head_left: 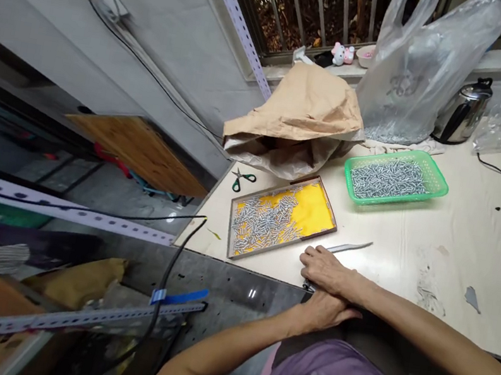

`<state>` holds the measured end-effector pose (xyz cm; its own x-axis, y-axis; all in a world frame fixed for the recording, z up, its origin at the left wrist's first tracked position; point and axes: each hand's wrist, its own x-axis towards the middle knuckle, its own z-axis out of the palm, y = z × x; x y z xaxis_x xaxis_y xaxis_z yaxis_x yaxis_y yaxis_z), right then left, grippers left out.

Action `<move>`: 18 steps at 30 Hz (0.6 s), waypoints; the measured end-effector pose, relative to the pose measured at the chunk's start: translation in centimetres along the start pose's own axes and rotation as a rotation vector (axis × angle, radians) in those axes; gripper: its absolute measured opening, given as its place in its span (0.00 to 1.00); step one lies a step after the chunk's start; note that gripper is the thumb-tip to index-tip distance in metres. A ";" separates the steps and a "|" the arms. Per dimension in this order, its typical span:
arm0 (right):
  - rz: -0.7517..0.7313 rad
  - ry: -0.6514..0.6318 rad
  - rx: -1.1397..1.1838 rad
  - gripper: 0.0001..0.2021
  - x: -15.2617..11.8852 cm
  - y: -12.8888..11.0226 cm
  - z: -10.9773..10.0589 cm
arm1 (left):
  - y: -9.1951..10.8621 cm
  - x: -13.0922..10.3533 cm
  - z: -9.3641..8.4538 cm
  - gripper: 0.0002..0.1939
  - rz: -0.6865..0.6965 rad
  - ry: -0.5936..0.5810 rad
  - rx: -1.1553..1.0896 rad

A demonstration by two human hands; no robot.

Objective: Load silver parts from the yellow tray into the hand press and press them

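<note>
My right hand (325,270) lies at the table's front edge, its fingers curled down and closed; what is under them is hidden. A long thin grey pointed strip (352,247) extends from beside its knuckles across the tabletop. Just below, my left hand (324,312) is partly covered by the right one. Its thumb shows, but the other fingers are mostly hidden. Some small dark metallic thing (308,285) peeks out between the hands, too small to name. Behind them, a shallow tray (278,253) with a yellow bottom holds many loose silver screw-like pieces (264,220).
A green plastic basket (440,187) of similar metal pieces stands behind. Green-handled scissors (243,180) lie left of the tray. A brown paper bag (307,104), clear plastic bag (407,79) and kettle (465,111) line the back. A black cable (170,264) hangs off the left edge.
</note>
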<state>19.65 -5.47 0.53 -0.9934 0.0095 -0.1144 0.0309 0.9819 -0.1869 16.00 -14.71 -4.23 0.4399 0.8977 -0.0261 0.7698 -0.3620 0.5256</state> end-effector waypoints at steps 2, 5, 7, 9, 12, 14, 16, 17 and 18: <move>-0.017 0.058 0.000 0.07 0.8 0.1 0.5 | -0.2 0.2 0.0 0.24 0.007 0.042 0.028; 0.058 0.256 0.038 0.09 0.3 1.5 -0.3 | -1.0 0.4 -1.3 0.18 0.069 0.100 0.047; 0.203 0.424 0.032 0.11 -0.8 3.0 -2.4 | -2.1 -0.1 -3.3 0.18 0.090 0.235 0.098; 0.384 0.551 -0.026 0.11 -1.9 4.9 -5.4 | -4.2 -1.3 -5.9 0.19 -0.003 0.464 0.218; 0.684 0.589 -0.132 0.10 -3.1 9.0 -9.4 | -10.6 -2.9 -9.3 0.19 -0.219 0.499 0.409; 0.931 0.499 -0.133 0.11 -4.1 11.9 -10.5 | -15.1 -2.9 -10.6 0.22 -0.255 0.373 0.450; 1.087 0.423 -0.102 0.12 -5.6 13.4 -10.2 | -17.5 -2.0 -11.1 0.21 -0.262 0.307 0.400; 1.107 0.395 -0.070 0.12 -6.4 13.3 -9.7 | -17.4 -1.4 -11.2 0.20 -0.270 0.262 0.358; 1.089 0.391 -0.043 0.11 -7.3 12.5 -8.9 | -16.4 -0.8 -11.4 0.19 -0.283 0.227 0.321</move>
<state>26.33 8.39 7.70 -0.4096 0.9047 0.1170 0.8950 0.4233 -0.1405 -2.22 -6.68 -3.14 0.1080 0.9914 0.0743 0.9642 -0.1226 0.2351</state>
